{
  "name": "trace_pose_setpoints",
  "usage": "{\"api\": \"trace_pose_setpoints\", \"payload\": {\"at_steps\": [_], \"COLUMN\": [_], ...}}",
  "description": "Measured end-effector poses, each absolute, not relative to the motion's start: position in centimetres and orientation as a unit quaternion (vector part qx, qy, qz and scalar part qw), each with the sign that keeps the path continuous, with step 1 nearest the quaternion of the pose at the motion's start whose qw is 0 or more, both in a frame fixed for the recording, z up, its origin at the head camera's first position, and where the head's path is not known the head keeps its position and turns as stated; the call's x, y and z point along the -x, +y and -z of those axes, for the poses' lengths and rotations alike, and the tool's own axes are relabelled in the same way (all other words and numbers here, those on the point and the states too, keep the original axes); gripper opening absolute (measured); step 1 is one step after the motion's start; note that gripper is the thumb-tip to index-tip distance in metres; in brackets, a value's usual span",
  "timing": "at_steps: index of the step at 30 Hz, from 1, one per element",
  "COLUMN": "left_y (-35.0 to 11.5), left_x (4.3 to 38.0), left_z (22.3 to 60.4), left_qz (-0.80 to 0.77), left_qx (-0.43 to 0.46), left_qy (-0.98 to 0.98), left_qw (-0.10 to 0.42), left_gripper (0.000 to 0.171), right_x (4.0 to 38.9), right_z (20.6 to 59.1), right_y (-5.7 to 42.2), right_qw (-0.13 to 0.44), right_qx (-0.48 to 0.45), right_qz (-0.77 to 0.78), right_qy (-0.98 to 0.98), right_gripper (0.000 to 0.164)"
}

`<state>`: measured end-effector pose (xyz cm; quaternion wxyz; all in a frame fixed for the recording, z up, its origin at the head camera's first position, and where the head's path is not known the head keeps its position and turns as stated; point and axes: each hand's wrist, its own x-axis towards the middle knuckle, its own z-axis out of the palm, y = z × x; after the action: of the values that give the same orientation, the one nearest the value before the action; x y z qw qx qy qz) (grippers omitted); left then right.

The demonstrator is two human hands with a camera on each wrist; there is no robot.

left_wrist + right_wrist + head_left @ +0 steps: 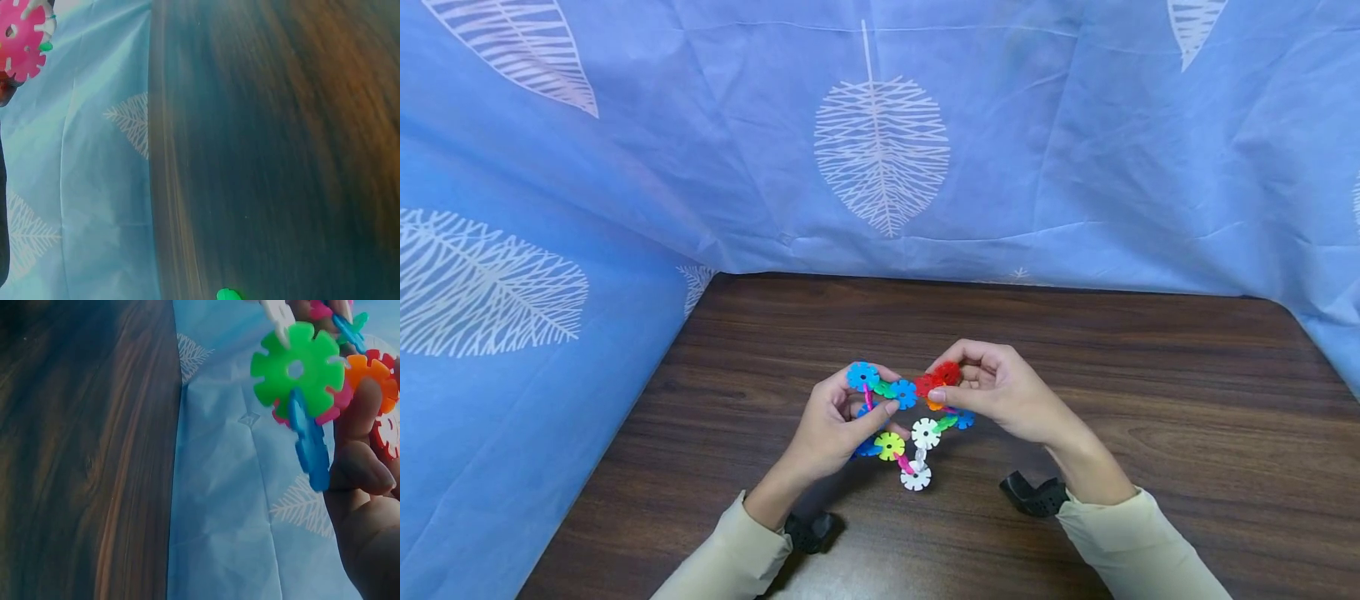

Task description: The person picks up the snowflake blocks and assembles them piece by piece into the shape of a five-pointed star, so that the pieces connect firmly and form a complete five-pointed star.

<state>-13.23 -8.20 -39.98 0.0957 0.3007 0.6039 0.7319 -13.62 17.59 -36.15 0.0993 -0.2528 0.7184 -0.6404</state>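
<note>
Both hands hold up a linked chain of notched plastic discs in many colours above the table. My left hand [827, 429] grips its left side, thumb in front, near a light blue disc [862, 377] and a yellow disc [891, 447]. On the other side my right hand [1011, 396] pinches the red discs [947, 372] between thumb and fingers. White discs [926, 433] hang lower in the middle. The right wrist view shows a green disc [312, 362] with a blue disc [310, 447] slotted in edge-on, beside an orange disc [369, 378]. A pink disc [22, 40] appears at the left wrist view's corner.
Beneath the hands is a dark wood-grain table [1150, 367]. A blue cloth [737, 150] with white leaf prints hangs along its back and left side. Black straps with devices sit at the left wrist [811, 532] and right wrist [1033, 495].
</note>
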Motion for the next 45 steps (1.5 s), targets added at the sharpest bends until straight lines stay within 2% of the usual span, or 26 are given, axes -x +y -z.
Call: {"api": "trace_pose_setpoints", "payload": {"at_steps": [25, 35, 37, 41, 45], "left_y": [-7.1, -7.4, -7.4, -7.7, -8.1], "left_x": [11.8, 12.1, 12.2, 12.5, 13.0], "left_z": [39.7, 39.8, 39.8, 39.7, 39.8], "left_qz": [-0.751, -0.762, -0.753, -0.738, -0.754], "left_qx": [-0.291, -0.281, -0.278, -0.266, -0.252], "left_qy": [0.585, 0.564, 0.578, 0.6, 0.573], "left_qw": [0.092, 0.152, 0.148, 0.158, 0.199], "left_gripper": [0.038, 0.039, 0.041, 0.039, 0.037], "right_x": [12.5, 12.8, 12.8, 12.8, 12.8], "right_z": [35.0, 35.0, 35.1, 35.1, 35.2], "right_y": [16.8, 17.1, 17.1, 16.9, 16.8], "right_qw": [0.106, 0.105, 0.104, 0.085, 0.038], "right_qx": [0.244, 0.208, 0.212, 0.223, 0.237], "right_qz": [0.666, 0.647, 0.639, 0.629, 0.605], "right_qy": [0.697, 0.726, 0.732, 0.74, 0.759], "right_gripper": [0.013, 0.02, 0.021, 0.023, 0.022]}}
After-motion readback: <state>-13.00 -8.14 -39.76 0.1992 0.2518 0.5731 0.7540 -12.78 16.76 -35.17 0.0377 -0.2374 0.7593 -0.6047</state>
